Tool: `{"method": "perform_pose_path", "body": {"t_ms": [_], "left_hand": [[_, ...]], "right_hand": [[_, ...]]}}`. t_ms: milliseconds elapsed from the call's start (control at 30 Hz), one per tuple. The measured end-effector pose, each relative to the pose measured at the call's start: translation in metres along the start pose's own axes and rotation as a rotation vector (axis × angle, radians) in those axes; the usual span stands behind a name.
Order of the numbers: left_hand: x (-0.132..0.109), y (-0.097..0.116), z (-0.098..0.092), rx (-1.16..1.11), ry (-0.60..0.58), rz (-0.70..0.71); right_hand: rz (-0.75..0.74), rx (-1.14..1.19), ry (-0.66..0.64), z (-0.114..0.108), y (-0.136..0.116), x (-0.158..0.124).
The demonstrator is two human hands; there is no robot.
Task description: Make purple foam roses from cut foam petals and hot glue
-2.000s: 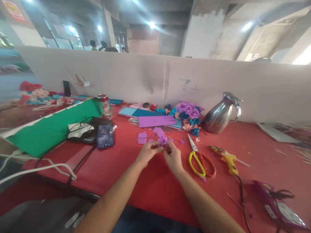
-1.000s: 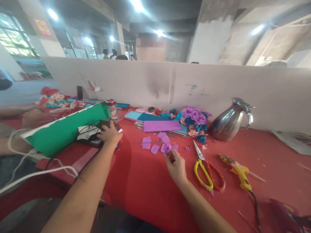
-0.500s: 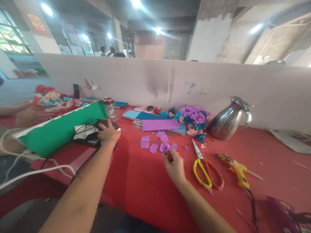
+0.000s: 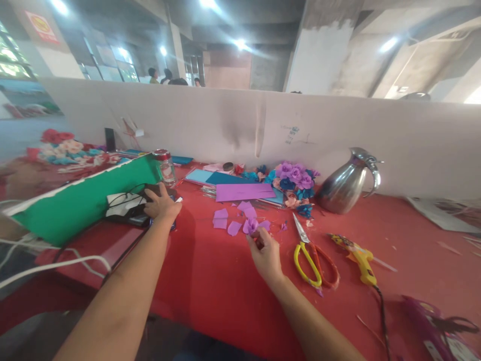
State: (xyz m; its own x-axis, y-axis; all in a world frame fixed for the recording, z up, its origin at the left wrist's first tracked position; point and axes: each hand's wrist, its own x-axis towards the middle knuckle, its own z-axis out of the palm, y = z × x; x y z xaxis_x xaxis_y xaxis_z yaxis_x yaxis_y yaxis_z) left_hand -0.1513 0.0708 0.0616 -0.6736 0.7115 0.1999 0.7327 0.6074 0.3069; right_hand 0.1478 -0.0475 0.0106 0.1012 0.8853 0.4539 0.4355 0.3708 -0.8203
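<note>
My right hand (image 4: 267, 251) pinches a small purple paper flower (image 4: 250, 224) above the red table. Loose purple paper petals (image 4: 220, 218) lie to the left of the flower and behind it. My left hand (image 4: 162, 203) reaches out with its fingers spread. Under and beside it are a black phone-like object (image 4: 139, 216) and other dark things, partly hidden by the hand. Just beyond the fingers stands a glass jar (image 4: 168, 173) with a red lid. Purple paper sheets (image 4: 244, 193) rest on blue ones behind the petals.
Yellow-and-red-handled scissors (image 4: 308, 260) and a yellow glue gun (image 4: 363, 260) lie to the right. A metal jug (image 4: 343, 188) stands behind them, near a paper flower bunch (image 4: 295, 176). A green panel (image 4: 82, 205) edges the left side, with another person's blurred hand beyond.
The whole scene has shifted slightly left in the view as the camera turned. My right hand keeps its pinch on the flower, and my left hand stays spread near the jar.
</note>
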Motion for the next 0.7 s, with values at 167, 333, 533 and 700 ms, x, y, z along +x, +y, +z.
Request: {"method": "perform_pose_path", "body": {"t_ms": [167,333,533,700], "left_hand": [[-0.006,0.001,-0.004,-0.021,0.011,0.016],[-0.008,0.000,-0.006,-0.037,-0.012,0.018],[-0.016,0.008,-0.018,-0.050,0.056,0.091],[-0.082,0.042,-0.023,-0.500,-0.292,0.439]], "right_hand": [[-0.014,-0.002,0.001,0.000,0.001,0.000],[-0.006,0.000,0.005,0.001,0.001,0.002],[0.002,0.018,0.003,0.002,0.000,0.003],[0.032,0.055,0.012,0.002,0.000,0.006]]}}
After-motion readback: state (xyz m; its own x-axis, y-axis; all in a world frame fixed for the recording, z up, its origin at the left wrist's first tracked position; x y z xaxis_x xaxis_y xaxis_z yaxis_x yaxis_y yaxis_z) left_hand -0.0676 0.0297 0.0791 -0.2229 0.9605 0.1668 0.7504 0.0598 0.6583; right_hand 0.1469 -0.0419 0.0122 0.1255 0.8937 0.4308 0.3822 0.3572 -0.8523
